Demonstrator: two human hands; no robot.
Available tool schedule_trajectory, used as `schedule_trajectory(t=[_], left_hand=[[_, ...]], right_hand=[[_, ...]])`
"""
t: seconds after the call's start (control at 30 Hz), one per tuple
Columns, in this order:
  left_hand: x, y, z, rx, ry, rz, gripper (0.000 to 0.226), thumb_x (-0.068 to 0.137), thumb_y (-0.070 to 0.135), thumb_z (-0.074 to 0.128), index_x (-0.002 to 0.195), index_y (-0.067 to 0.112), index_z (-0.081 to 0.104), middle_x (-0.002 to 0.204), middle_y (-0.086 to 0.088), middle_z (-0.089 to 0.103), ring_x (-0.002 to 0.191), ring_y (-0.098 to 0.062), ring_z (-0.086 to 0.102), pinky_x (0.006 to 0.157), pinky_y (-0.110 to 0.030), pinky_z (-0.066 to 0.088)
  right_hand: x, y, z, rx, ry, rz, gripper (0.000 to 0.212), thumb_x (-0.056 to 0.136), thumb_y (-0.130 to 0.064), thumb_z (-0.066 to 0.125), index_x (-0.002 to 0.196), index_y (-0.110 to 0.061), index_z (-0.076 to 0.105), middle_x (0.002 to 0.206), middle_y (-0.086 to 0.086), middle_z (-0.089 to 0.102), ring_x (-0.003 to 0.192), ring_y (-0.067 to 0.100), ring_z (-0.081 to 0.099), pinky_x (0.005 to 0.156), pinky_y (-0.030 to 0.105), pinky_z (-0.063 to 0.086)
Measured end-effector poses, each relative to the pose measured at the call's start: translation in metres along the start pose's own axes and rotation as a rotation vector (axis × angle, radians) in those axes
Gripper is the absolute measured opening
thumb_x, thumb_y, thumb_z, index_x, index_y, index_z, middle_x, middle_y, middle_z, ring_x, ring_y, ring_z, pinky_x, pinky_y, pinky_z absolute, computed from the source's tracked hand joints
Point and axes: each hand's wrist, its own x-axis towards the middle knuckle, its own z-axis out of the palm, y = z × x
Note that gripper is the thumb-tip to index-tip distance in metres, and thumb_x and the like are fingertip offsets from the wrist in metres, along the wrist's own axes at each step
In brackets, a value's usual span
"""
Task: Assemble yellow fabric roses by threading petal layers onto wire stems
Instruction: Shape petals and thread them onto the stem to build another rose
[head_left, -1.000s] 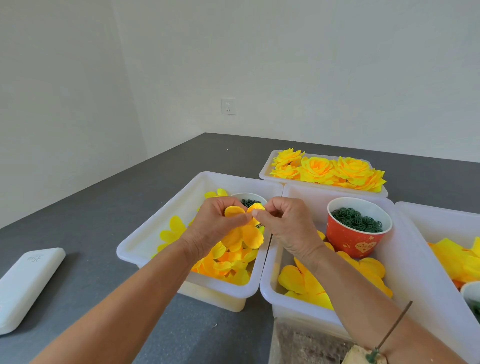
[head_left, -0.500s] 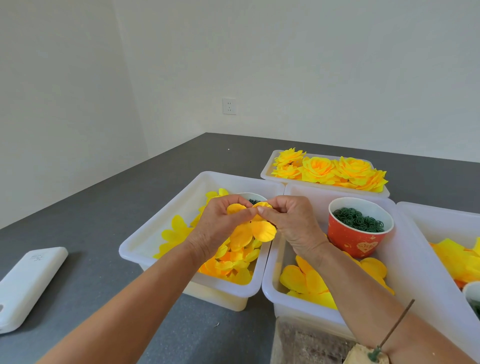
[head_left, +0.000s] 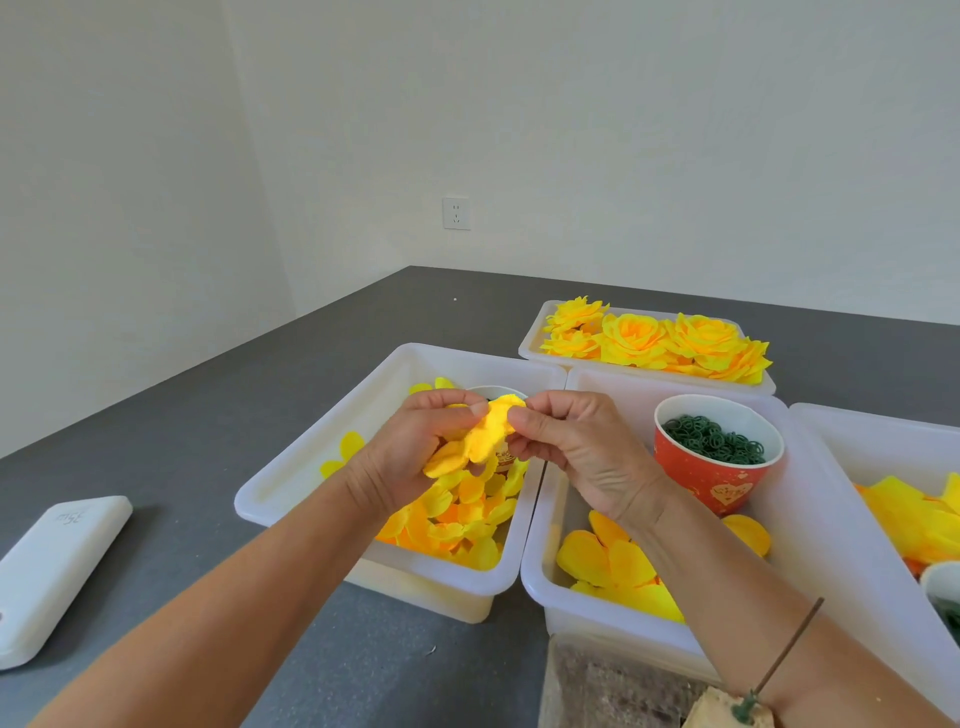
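Note:
Both hands hold one yellow fabric petal layer (head_left: 483, 436) in the air above the left white bin (head_left: 291, 467). My left hand (head_left: 415, 447) pinches its left side between thumb and fingers. My right hand (head_left: 576, 447) pinches its upper right edge. Loose yellow and orange petal layers (head_left: 457, 519) fill that bin below. A thin wire stem (head_left: 779, 660) stands in a foam block (head_left: 727, 712) at the bottom right.
The middle white bin (head_left: 535, 566) holds larger yellow petals and a red paper cup (head_left: 717, 478) of green rings. Finished yellow roses (head_left: 654, 343) lie in a far tray. Another bin (head_left: 883, 447) sits at the right. A white flat device (head_left: 52, 566) lies on the grey table at left.
The petal layer has turned from hanging spread out below my fingers to bunched between both hands, and the hands have drawn slightly closer together.

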Motion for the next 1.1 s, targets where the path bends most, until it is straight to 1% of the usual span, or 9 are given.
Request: schedule_trajectory(t=[0.1,0.2,0.3,0.4,0.5,0.67,0.83,1.0,1.1], left_hand=[[0.002,0.000,-0.003,-0.006,-0.095,-0.024,0.015,0.075,0.013,0.057,0.067,0.008,0.069,0.054,-0.010,0.058,0.044,-0.021,0.053,0.041,-0.022,0.043],[0.004,-0.003,-0.005,0.053,-0.070,-0.048,0.009,0.073,0.012,0.058,0.070,0.006,0.063,0.056,-0.008,0.060,0.044,-0.018,0.054,0.041,-0.022,0.045],[0.005,-0.007,-0.007,0.119,-0.060,-0.073,0.006,0.071,0.014,0.060,0.069,0.009,0.062,0.062,-0.007,0.060,0.052,-0.019,0.053,0.050,-0.025,0.043],[0.006,-0.007,-0.007,0.123,-0.076,-0.072,0.006,0.072,0.014,0.060,0.069,0.009,0.062,0.067,-0.009,0.057,0.058,-0.021,0.049,0.052,-0.026,0.042],[0.005,-0.008,-0.006,0.185,-0.082,-0.073,0.012,0.084,0.009,0.056,0.073,0.008,0.059,0.068,-0.010,0.048,0.057,-0.021,0.040,0.053,-0.028,0.034],[0.003,-0.013,-0.004,0.418,-0.058,0.099,0.021,0.092,0.003,0.054,0.073,0.010,0.061,0.048,0.013,0.045,0.044,-0.002,0.036,0.044,-0.014,0.033],[0.003,-0.014,-0.003,0.413,0.067,0.325,0.006,0.082,-0.003,0.066,0.083,0.003,0.066,0.069,-0.001,0.063,0.060,-0.010,0.053,0.055,-0.020,0.044],[0.006,-0.017,-0.002,0.571,0.130,0.419,0.015,0.080,-0.003,0.068,0.073,0.011,0.067,0.063,0.004,0.062,0.058,-0.007,0.053,0.056,-0.018,0.044],[0.007,-0.018,-0.001,0.625,0.176,0.417,0.023,0.082,-0.002,0.064,0.072,0.019,0.063,0.062,0.012,0.058,0.058,-0.001,0.051,0.057,-0.015,0.042]], right_hand=[[0.001,-0.003,0.001,0.137,-0.066,0.051,0.018,0.070,-0.015,0.065,0.079,-0.001,0.066,0.062,0.004,0.067,0.054,0.010,0.061,0.057,0.019,0.053],[-0.001,0.000,0.003,-0.038,-0.002,0.047,0.006,0.081,-0.007,0.064,0.078,-0.005,0.069,0.064,0.003,0.068,0.057,0.009,0.063,0.058,0.019,0.053],[-0.002,0.001,0.004,-0.148,0.048,0.029,0.016,0.087,-0.001,0.060,0.075,-0.007,0.068,0.065,0.006,0.066,0.057,0.009,0.062,0.056,0.018,0.052],[-0.003,0.000,0.005,-0.207,0.085,-0.014,0.017,0.087,-0.003,0.061,0.072,-0.008,0.067,0.053,-0.003,0.062,0.048,0.004,0.056,0.051,0.016,0.047],[-0.003,0.001,0.007,-0.236,0.120,-0.014,0.016,0.086,-0.006,0.063,0.070,-0.004,0.066,0.049,-0.006,0.059,0.045,0.001,0.052,0.049,0.014,0.043],[-0.002,0.006,0.010,-0.279,0.201,0.001,0.019,0.085,-0.007,0.065,0.068,0.001,0.063,0.051,-0.001,0.054,0.043,-0.001,0.046,0.046,0.012,0.040],[0.000,0.007,0.009,-0.383,0.186,-0.024,0.025,0.083,-0.013,0.068,0.059,-0.009,0.062,0.048,-0.006,0.054,0.046,0.000,0.047,0.049,0.013,0.042],[0.001,0.009,0.009,-0.497,0.180,-0.044,0.029,0.082,-0.018,0.070,0.055,-0.017,0.060,0.046,-0.010,0.055,0.049,0.001,0.050,0.056,0.020,0.046],[0.001,0.006,0.009,-0.431,0.167,-0.036,0.025,0.082,-0.019,0.070,0.059,-0.016,0.063,0.047,-0.010,0.057,0.046,0.000,0.048,0.051,0.016,0.045]])
